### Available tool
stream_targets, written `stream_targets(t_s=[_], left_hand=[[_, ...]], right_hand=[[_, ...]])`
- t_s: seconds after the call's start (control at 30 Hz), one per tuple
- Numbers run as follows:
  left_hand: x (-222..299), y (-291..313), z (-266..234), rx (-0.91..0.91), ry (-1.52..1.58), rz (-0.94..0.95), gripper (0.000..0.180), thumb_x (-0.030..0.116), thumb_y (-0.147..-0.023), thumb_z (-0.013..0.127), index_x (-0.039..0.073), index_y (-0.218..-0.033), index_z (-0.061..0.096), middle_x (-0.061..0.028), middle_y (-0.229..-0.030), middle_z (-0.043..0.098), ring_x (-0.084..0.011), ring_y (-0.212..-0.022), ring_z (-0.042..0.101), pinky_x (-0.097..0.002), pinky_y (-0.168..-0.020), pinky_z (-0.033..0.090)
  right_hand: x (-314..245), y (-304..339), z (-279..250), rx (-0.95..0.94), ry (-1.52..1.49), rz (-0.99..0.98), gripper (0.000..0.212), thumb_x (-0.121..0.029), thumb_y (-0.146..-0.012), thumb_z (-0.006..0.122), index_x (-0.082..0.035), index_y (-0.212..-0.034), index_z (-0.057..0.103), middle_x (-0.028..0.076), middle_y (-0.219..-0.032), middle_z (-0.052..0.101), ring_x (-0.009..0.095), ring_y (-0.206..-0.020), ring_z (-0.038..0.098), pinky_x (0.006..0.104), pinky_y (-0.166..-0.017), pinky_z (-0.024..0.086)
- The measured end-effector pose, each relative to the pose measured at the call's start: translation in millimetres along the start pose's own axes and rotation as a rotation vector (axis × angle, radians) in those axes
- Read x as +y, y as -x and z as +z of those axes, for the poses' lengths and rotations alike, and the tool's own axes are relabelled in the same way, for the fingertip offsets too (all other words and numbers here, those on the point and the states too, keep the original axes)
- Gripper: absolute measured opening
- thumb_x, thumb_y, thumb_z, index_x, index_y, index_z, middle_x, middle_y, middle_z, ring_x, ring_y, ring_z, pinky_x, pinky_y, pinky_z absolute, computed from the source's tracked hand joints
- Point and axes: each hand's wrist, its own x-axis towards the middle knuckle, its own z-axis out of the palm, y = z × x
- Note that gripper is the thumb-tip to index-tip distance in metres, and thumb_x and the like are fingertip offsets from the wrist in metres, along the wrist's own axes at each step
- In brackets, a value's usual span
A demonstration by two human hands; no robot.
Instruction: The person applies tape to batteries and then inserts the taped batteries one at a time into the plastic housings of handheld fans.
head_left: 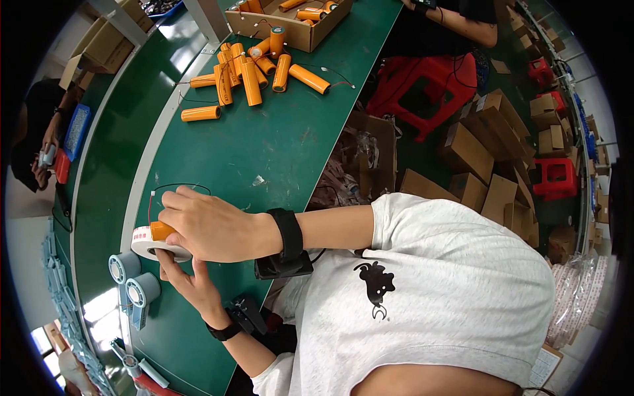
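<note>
Left of frame: right hand (214, 228) gripping orange battery (160, 231) by tape roll (141, 245); left hand (193, 289) touching roll, grip unclear. Possible tape snag; cause: loose red wire (150, 210).

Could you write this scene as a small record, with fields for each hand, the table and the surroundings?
Right hand: the right hand holds an orange cylinder with a red wire
Left hand: the left hand has its fingers at a white roll; how firmly, I cannot tell
Table: green table
Near the hands: two pale-blue round pieces
Farther up: loose orange cylinders beside an open cardboard box holding more
Floor: red stool, cardboard cartons
Left edge: another person's hand
</note>
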Motion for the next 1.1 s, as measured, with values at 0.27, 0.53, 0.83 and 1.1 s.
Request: stream_targets(t_s=[0.27,0.53,0.83,1.1], left_hand=[[35.4,-8.4,4.3,-0.018,-0.423,-0.082,0.042,0.024,-0.082,0.059,-0.007,-0.109,0.048,-0.0143,-0.091,0.057,-0.0251,-0.08,0.049,-0.0373,-0.08,0.026],[39.9,-6.4,14.9,-0.113,-0.537,0.076,0.039,0.021,-0.083,0.058,-0.007,-0.108,0.047,-0.015,-0.09,0.056,-0.0257,-0.079,0.049,-0.0366,-0.08,0.024],[46.2,21.3,22.8,-0.256,-0.368,0.255,0.033,0.012,-0.079,0.06,-0.005,-0.105,0.05,-0.0158,-0.092,0.056,-0.0287,-0.084,0.051,-0.0416,-0.08,0.031],[50.9,-53.8,24.6,-0.391,-0.263,0.203,0.013,0.009,-0.075,0.063,0.004,-0.087,0.06,-0.0113,-0.099,0.061,-0.0286,-0.094,0.056,-0.0387,-0.077,0.043]], right_hand=[[22.8,-2.3,6.1,0.106,-0.406,0.245,0.022,-0.015,-0.085,0.051,0.008,-0.088,0.049,0.014,-0.086,0.051,0.023,-0.077,0.05,0.0303,-0.065,0.043],[38.9,-20.0,6.2,0.184,-0.749,0.492,0.02,-0.014,-0.087,0.05,0.006,-0.093,0.05,0.012,-0.085,0.059,0.014,-0.072,0.057,0.028,-0.065,0.047],[73.0,-93.0,-51.0,0.946,-1.188,0.145,0.014,-0.009,-0.087,0.049,0.003,-0.094,0.049,0.011,-0.084,0.059,0.014,-0.075,0.06,0.0258,-0.068,0.049],[30.2,-56.2,-70.2,0.455,-0.625,-0.005,0.022,-0.01,-0.085,0.055,0.005,-0.101,0.057,0.006,-0.086,0.059,0.01,-0.075,0.057,0.0206,-0.069,0.046]])
